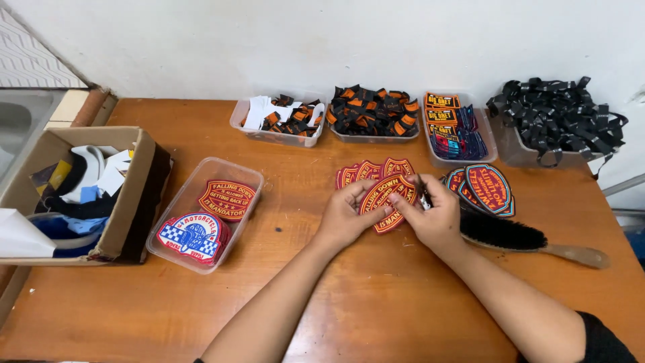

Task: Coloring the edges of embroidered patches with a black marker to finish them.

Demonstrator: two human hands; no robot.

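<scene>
Two bare forearms enter from the bottom edge, angled inward and converging over the middle of the wooden table (376, 302). The left forearm rises from lower centre; the right comes from the lower right corner, a dark sleeve showing at its upper end.

Left hand (346, 215): fingers curled, thumb and fingertips pinching the left edge of a red shield-shaped patch (384, 202). Closed on the patch, not flat.

Right hand (435, 216): fingers bent, thumb on the patch's right edge. It also grips a small dark tool (424, 199), only partly visible; its kind cannot be told.

The patch is held tilted just above the table centre, over a fanned stack of red patches (373, 171) that touches it from behind.

Just right of the right hand: an overlapping pile of blue-and-red patches (487, 188), and a black-bristled brush with wooden handle (531, 240) lying flat, its bristles beside the wrist.

Left of the hands, well apart: a clear plastic tub (232, 232) holding one red patch and one blue-and-white patch. Farther left, a cardboard box (131, 202) of mixed items.

Along the wall: three clear trays of small labels, (279, 119), (373, 113), (457, 131), and a tray heaped with black straps (557, 117).
</scene>
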